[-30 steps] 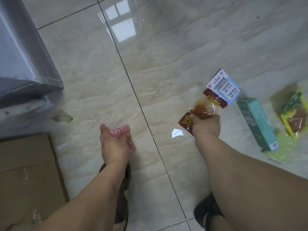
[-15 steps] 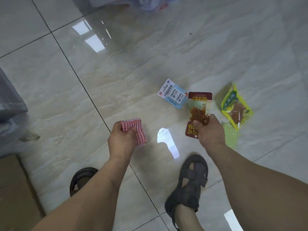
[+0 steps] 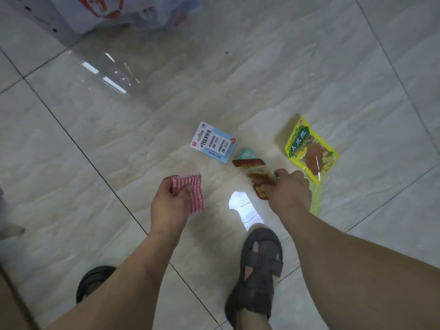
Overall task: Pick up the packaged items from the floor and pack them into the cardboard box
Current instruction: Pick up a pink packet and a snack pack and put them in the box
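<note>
I see my left hand (image 3: 170,206) with its grip closed on a pink knitted pad (image 3: 194,192), right hand (image 3: 289,194) clutching a red snack pouch (image 3: 256,173). Farther on the floor (image 3: 119,129): blue-white card pack (image 3: 213,142), yellow-green snack bag (image 3: 309,150).

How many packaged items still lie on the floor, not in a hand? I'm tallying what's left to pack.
3 visible: the blue-and-white card pack centre, the teal box partly hidden behind the held snack, and the yellow-green snack bag to the right. More may lie outside the view.
</note>
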